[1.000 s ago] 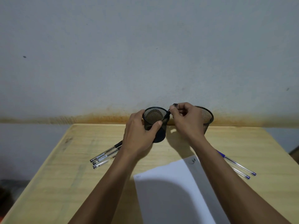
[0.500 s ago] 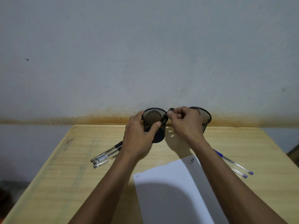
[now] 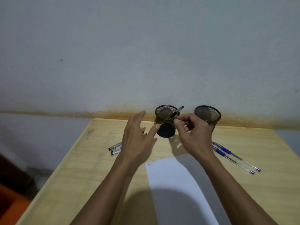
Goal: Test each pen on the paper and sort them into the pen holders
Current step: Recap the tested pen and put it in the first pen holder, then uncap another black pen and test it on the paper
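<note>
A black mesh pen holder (image 3: pixel 166 133) stands at the back of the wooden table (image 3: pixel 84 174). A black-grip pen (image 3: pixel 177 111) leans inside it, its top poking over the right rim. My right hand (image 3: pixel 194 137) hovers just right of that holder with loosely curled fingers; thumb and forefinger sit close to the pen but off it. My left hand (image 3: pixel 138 140) is spread in front of the holder's left side, apart from it. A second mesh holder (image 3: pixel 208 113) stands further right, partly behind my right hand. White paper (image 3: pixel 170 176) lies in front.
Several black-capped pens (image 3: pixel 115 148) lie on the table left of my left wrist. Three blue pens (image 3: pixel 228 153) lie at the right beyond my right forearm. A stained wall rises directly behind the holders. The table's left edge drops to the floor.
My left hand let go of the holder and drew back, fingers spread. My right hand released the pen, which now leans in the left holder, and moved right, uncovering the second holder.
</note>
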The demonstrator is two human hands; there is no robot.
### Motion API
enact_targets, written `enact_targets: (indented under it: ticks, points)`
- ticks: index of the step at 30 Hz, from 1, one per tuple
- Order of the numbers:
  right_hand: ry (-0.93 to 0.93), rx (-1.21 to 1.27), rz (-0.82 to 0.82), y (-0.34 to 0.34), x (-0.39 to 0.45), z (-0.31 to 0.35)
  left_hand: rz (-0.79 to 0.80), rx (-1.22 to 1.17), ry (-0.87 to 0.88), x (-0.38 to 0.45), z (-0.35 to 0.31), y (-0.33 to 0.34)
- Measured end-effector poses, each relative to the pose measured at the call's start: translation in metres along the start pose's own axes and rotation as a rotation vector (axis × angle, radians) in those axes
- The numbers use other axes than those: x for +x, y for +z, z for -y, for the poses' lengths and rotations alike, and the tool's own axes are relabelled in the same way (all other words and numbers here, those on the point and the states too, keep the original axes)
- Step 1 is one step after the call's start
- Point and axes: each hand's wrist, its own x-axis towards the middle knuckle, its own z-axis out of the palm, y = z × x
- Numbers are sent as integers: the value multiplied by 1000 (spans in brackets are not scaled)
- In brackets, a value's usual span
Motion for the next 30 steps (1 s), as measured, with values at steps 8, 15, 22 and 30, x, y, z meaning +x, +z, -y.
enact_targets:
  ticks: [8,15,22,30]
  points:
    - [-285,-434,441,72,-23,-2,66,473,47,-98,67,-35]
    - [-601,-763,633,107,-24,-3,43,557,84,-106,82,-27]
    - [-755,-865,711,109,-22,-7,24,564,102,-105,84,-24]
    - [-324,-487,567,55,-42,-1,51,506,68,-107,77,-30]
